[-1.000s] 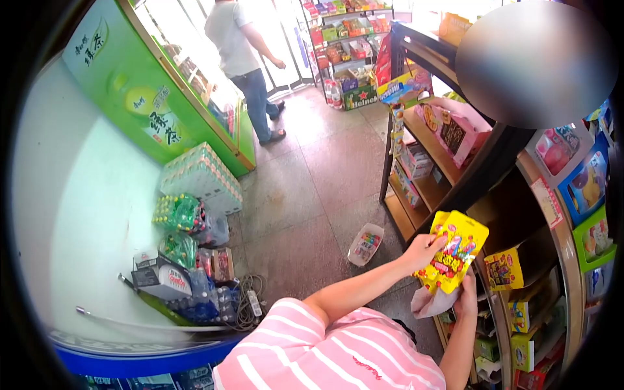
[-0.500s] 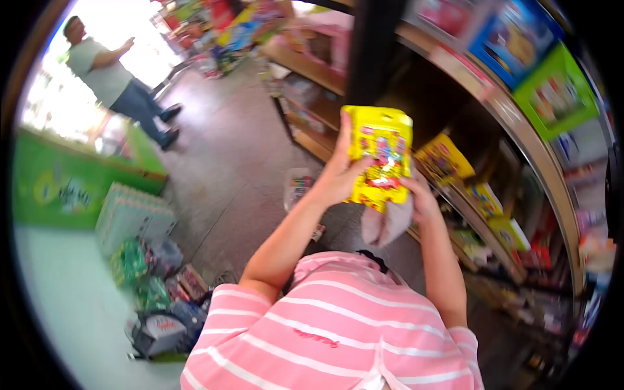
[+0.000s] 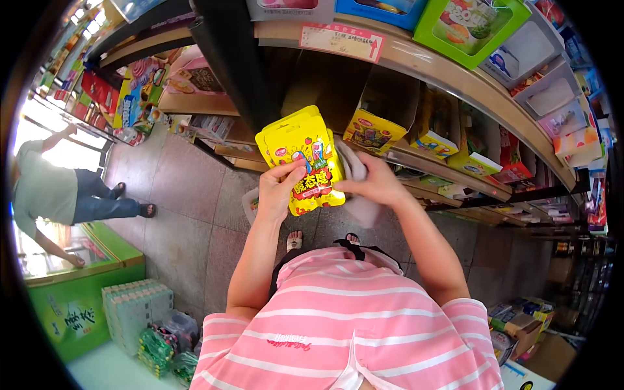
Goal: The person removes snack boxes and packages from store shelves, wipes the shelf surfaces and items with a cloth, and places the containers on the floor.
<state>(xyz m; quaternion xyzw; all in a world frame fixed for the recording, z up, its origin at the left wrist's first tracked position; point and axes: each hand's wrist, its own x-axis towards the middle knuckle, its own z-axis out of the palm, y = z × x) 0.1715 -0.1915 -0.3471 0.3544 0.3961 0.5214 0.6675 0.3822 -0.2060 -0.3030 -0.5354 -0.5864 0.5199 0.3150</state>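
Observation:
My left hand (image 3: 281,188) is closed on a small stack of yellow candy packets (image 3: 315,153), its thumb lying across the printed front. The packets are held up in front of the shelf, tilted a little to the left. My right hand (image 3: 378,182) pinches a grey cloth (image 3: 354,169) that hangs below and behind its fingers, partly blurred. Its fingertips touch the right edge of the packets. Just beyond the hands, an open yellow display box (image 3: 372,130) with similar printing stands on the shelf.
Stocked shelves (image 3: 448,159) curve around the front and right, with a dark post (image 3: 231,65) at their left end. Another person (image 3: 55,188) stands at the left by a green chest (image 3: 88,296). Wrapped goods (image 3: 140,309) are stacked on the left, cartons (image 3: 520,325) at lower right.
My view has turned toward the shelf, and the yellow packets now appear further left in it. The cloth has come up beside the packets in my right hand.

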